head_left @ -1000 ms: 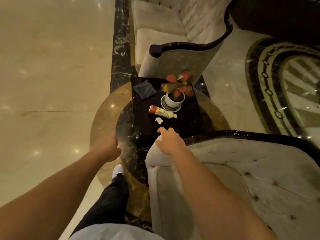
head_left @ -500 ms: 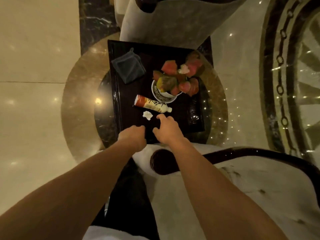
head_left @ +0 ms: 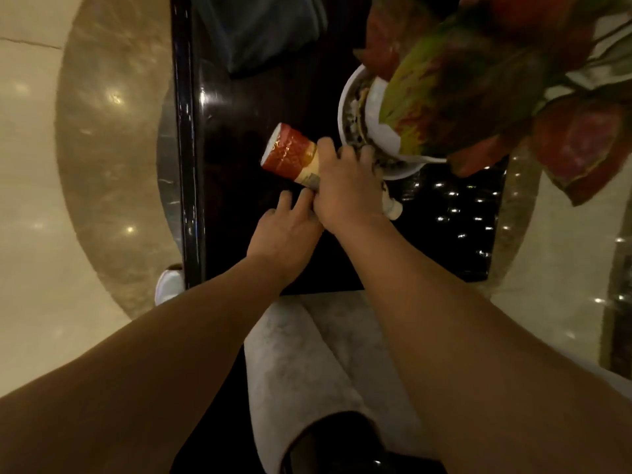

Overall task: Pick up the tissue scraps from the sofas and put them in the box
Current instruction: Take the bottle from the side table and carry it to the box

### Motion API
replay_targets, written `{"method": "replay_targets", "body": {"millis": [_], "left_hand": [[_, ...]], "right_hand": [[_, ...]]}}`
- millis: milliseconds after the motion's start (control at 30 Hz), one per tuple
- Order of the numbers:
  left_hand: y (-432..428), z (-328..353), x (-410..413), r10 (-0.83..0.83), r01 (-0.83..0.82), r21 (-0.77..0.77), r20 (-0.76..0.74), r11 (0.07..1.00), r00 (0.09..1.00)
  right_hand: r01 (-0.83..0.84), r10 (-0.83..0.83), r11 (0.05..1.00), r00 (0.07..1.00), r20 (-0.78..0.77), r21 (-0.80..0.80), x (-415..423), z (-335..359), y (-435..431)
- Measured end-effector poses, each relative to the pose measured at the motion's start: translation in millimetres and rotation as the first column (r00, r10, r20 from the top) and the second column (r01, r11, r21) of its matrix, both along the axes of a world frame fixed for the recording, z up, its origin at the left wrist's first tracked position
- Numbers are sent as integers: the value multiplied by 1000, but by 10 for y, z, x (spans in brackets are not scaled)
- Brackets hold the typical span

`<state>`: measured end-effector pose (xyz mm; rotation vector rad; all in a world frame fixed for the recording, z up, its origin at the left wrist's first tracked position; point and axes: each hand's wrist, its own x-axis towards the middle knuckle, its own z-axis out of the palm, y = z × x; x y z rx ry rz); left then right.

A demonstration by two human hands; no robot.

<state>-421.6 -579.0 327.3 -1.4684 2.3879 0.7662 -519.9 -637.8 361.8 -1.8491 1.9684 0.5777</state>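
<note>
On the dark glossy side table [head_left: 225, 213] lies a bottle [head_left: 290, 153] with a red and cream label, its white cap [head_left: 394, 209] pointing right. My right hand [head_left: 345, 188] is wrapped around the bottle's middle. My left hand [head_left: 285, 230] lies just below it, fingers stretched toward the bottle, with the fingertips tucked under my right hand. The small white tissue scrap is hidden from sight. No box is in view. The pale sofa armrest [head_left: 290, 357] lies under my forearms.
A white pot [head_left: 378, 131] with red-green leaves [head_left: 478, 97] stands on a saucer right beside the bottle. A dark folded cloth [head_left: 263, 32] lies at the table's far end. My white shoe [head_left: 169, 285] stands on the marble floor at the left.
I have leaned in close over the table. My right hand moved forward and closed on the bottle. My left hand slid to where the tissue scrap lay; the scrap is no longer visible.
</note>
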Motion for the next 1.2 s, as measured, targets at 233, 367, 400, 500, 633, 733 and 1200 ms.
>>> {"method": "replay_targets", "body": {"millis": [233,367,400,500,633,733,1200], "left_hand": [[-53,276,134,-78,79,113,-14,990,997],[-170,972,370,-123,123,88,-8,989,992],[-187,1194,428,-135,135,71,-9,988,991],[-144,1954,578,-234,234,49,-12,971,972],[195,2919,676,-417,416,-29,-36,909,908],[597,3417,729,-522,519,-81,-17,851,853],[4396,4729,-82,-980,969,-234,161,78,118]], "right_hand": [[25,-25,998,1000,12,49,-82,315,53],[118,-115,989,993,-35,90,-53,1092,302],[153,-149,983,988,-49,98,-33,1339,383],[292,-287,951,956,-59,105,84,2151,735],[510,-507,857,860,-46,81,311,3182,1467],[609,-607,793,793,-51,24,555,3726,2127],[956,-983,-51,4,184,-289,1175,4912,6926]]}}
